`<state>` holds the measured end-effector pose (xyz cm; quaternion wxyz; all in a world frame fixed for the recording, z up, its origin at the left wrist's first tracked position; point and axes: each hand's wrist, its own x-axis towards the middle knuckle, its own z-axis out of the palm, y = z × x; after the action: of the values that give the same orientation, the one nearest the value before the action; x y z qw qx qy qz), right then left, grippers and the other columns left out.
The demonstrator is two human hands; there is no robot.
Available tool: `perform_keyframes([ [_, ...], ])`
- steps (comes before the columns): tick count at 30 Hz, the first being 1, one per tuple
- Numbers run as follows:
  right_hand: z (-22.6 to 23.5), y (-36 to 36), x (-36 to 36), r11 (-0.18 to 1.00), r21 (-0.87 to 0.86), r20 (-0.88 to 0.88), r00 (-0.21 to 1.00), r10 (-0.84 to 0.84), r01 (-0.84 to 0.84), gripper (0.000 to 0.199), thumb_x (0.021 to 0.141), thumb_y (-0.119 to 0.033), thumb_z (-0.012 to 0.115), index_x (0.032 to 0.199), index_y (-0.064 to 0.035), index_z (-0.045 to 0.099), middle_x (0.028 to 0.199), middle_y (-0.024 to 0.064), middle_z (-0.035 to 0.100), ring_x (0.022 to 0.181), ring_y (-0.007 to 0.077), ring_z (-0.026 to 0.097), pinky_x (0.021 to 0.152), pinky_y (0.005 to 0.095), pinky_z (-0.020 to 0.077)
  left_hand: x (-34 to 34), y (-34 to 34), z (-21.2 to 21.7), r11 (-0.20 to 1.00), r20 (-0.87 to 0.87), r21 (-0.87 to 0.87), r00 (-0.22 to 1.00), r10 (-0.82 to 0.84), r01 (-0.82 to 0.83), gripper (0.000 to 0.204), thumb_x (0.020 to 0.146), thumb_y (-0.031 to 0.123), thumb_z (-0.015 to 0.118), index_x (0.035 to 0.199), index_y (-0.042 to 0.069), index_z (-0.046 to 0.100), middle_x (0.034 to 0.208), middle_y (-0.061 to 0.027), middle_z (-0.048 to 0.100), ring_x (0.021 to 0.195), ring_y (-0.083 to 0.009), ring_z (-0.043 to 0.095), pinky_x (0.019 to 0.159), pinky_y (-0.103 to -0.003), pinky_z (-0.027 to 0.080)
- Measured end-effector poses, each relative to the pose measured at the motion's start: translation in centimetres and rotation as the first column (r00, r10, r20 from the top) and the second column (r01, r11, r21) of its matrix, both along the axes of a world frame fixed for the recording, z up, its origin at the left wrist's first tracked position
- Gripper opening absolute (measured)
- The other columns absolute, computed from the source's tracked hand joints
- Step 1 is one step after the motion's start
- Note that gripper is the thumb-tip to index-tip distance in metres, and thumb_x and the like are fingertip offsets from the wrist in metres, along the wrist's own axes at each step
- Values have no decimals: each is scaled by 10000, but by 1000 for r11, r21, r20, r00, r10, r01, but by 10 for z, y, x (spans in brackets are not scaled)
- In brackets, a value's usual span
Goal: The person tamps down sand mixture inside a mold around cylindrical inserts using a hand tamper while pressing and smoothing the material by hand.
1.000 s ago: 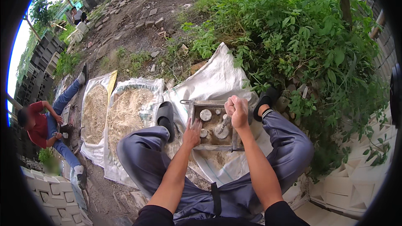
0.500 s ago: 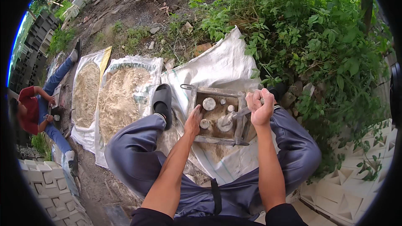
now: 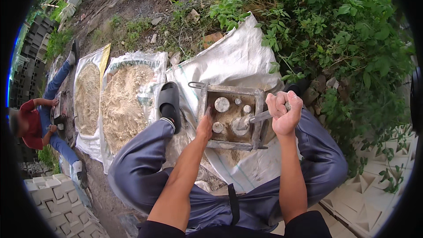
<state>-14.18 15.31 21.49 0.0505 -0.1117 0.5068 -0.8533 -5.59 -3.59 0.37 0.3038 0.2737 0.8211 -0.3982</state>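
Observation:
A square mould (image 3: 229, 143) with worn, dusty walls sits on the white sack between my legs. Brownish powder fills its bottom, and several round pale plugs (image 3: 221, 104) stand up from it. My right hand (image 3: 287, 111) is closed around the handle of a mallet (image 3: 261, 117). The mallet's round, dust-covered head is inside the mould, at its lower right. My left hand (image 3: 205, 125) lies along the mould's left wall, fingers stretched out and slightly blurred at the tips. It appears to hold nothing.
Two sacks of pale sandy powder (image 3: 125, 94) lie to the left. The white sack (image 3: 220, 72) spreads beneath the mould. Beyond them, a person in a red shirt (image 3: 33, 125) sits working. Leafy plants (image 3: 335, 31) crowd the right. Patterned pale blocks (image 3: 61, 198) stand at lower left.
My right hand and the mallet handle have shifted slightly right. The mallet head has moved a little within the mould. My left hand stays at the left wall.

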Motion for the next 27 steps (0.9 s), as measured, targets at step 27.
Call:
perform_keyframes([
  [27, 0, -23, 21, 973, 161, -5, 986, 167, -164, 459, 928, -323, 401, 549, -77, 320, 495, -18, 285, 441, 86, 248, 431, 263, 187, 48, 58, 60, 449, 290, 490, 626, 724, -747, 970, 861, 728, 135, 1135, -78, 599, 1254, -254, 540, 1324, -371, 355, 1126, -457, 77],
])
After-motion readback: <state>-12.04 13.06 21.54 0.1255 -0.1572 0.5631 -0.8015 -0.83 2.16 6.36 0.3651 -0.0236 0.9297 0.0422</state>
